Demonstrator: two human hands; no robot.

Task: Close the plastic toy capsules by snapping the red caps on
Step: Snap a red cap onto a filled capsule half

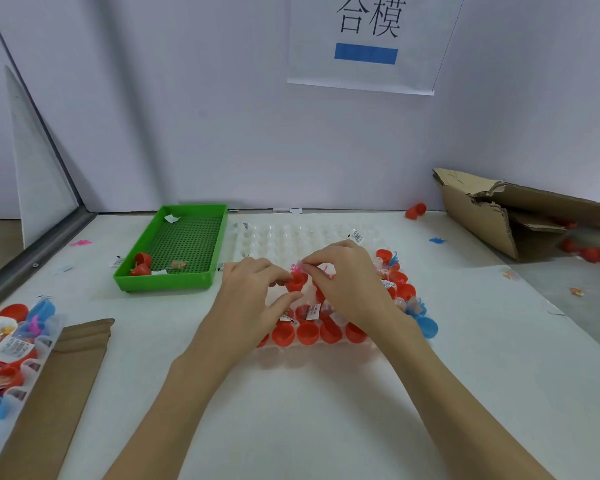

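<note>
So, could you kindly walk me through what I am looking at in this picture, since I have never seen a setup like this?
There is no machine here: a person works with two bare hands, and the single picture comes from a camera worn on the head, looking forward and down. The left hand and the right hand meet over a clear moulded tray on a white table. Together their fingers pinch a red capsule piece, with something small and pink at its top. Red capsule halves fill the tray's near rows, and a blue one sits at the right end. To the left lies a green tray holding two red pieces. A torn cardboard box stands at the right, more capsules at the far left, and a paper sign hangs on the wall.
</note>
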